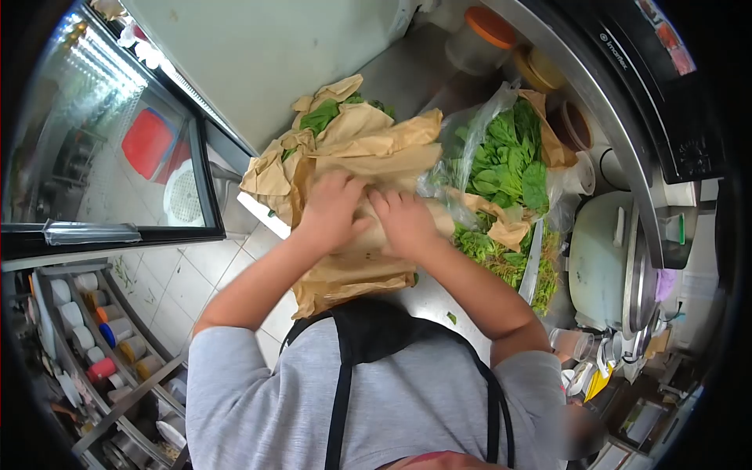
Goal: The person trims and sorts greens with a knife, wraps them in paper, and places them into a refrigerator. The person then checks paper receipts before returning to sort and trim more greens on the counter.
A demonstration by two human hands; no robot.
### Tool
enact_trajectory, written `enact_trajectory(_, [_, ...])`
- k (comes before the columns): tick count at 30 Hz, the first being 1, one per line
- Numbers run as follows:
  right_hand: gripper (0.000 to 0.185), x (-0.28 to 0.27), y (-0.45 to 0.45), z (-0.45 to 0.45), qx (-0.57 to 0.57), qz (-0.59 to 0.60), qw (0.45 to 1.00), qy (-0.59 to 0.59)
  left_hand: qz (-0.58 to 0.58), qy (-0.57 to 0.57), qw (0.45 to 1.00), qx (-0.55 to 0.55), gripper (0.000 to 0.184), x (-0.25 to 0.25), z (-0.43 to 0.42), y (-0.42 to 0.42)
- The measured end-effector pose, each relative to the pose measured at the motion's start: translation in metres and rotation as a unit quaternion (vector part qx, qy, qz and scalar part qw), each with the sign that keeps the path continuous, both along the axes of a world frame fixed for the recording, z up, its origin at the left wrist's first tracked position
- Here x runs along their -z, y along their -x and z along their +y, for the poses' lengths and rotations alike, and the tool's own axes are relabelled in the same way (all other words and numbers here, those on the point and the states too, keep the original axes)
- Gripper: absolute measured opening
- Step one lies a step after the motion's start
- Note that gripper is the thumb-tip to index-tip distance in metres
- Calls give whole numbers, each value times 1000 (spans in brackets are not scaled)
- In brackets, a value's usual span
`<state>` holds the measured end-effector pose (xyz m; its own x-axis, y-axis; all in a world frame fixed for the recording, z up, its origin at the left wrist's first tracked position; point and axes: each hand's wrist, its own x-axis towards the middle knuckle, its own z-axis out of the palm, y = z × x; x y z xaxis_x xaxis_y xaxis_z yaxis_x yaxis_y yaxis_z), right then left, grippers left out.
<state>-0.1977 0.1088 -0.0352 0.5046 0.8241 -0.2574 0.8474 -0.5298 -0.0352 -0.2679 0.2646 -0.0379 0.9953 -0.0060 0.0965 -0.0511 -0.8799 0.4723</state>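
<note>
My left hand (333, 210) and my right hand (403, 223) are side by side on a crumpled sheet of brown paper (352, 274), their fingers bent into its folds. Most fingertips are hidden by the paper, so what lies beneath them does not show. More crumpled paper with green leaves (319, 117) poking out sits just beyond my left hand. To the right of my hands, a clear plastic bag (470, 149) lies partly open around a heap of leafy greens (505, 157). Below that heap is a pile of cut stems (501, 262).
A knife (534, 262) lies beside the stems. Tubs, one with an orange lid (491, 27), stand at the back of the metal counter. A glass door (110, 133) stands at left, above a rack of jars (102, 333). A large lidded container (603, 262) is at right.
</note>
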Motion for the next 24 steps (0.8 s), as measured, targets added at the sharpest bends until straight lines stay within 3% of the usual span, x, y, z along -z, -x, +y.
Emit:
enact_trajectory(2, [87,-3,-12,11,11,34,999,3,-40,9,997,-68,55,-13,4,34])
enact_trajectory(3, [86,-8,-18,16,14,63,998,18,146,218,960,-99,49,-4,10,46])
enact_trajectory(4, [85,-13,-25,21,17,90,995,33,318,411,845,-124,43,9,13,55])
enact_trajectory(7, [83,-14,-45,30,15,143,989,46,350,657,640,-190,42,40,-10,68])
enact_trajectory(10, [79,-12,-63,37,43,240,968,63,203,807,519,-195,49,87,-28,46])
enact_trajectory(12, [77,-6,-74,28,76,360,929,39,149,822,525,-163,53,95,-33,33])
enact_trajectory(14, [76,10,-86,11,107,506,855,-32,117,815,550,-141,57,97,-31,21])
enact_trajectory(16, [79,26,-85,-2,137,533,827,-118,106,792,585,-136,61,95,-31,9])
enact_trajectory(19, [80,15,-80,-15,155,563,786,-206,54,672,736,-67,73,68,-21,-9])
enact_trajectory(20, [81,3,-80,-17,155,568,775,-229,33,663,747,-45,73,66,-19,-13])
enact_trajectory(22, [81,-18,-75,-18,134,608,736,-265,-9,642,767,2,72,62,-14,-22])
enact_trajectory(23, [81,-27,-73,-19,122,626,716,-283,-34,693,720,6,76,60,-18,-26])
enact_trajectory(24, [82,-34,-72,-18,117,588,748,-284,-57,740,670,11,79,59,-25,-29])
